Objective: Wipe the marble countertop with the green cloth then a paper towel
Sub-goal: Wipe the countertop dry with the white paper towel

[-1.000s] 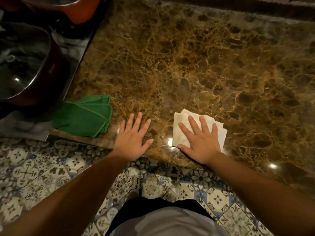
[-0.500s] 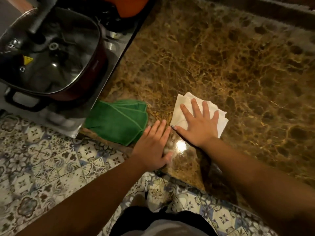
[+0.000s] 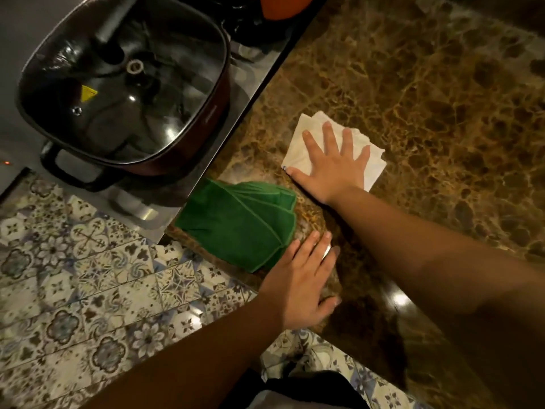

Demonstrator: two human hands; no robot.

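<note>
A brown veined marble countertop (image 3: 427,93) fills the right of the view. My right hand (image 3: 330,163) lies flat, fingers spread, pressing a folded white paper towel (image 3: 373,160) onto the marble. A folded green cloth (image 3: 239,225) rests at the counter's front left corner, next to the stove edge. My left hand (image 3: 303,278) lies flat on the marble at the front edge, just right of the cloth, with its fingertips beside the cloth's corner; it holds nothing.
A dark red square pot with a glass lid (image 3: 124,81) stands on the steel stove top (image 3: 259,69) left of the counter. An orange pot (image 3: 283,7) sits behind it. Patterned floor tiles (image 3: 88,276) lie below the counter's front edge.
My right hand has slid the paper towel to the left and away from the front edge, toward the stove. My left hand has ended up next to the green cloth. The camera turned left.
</note>
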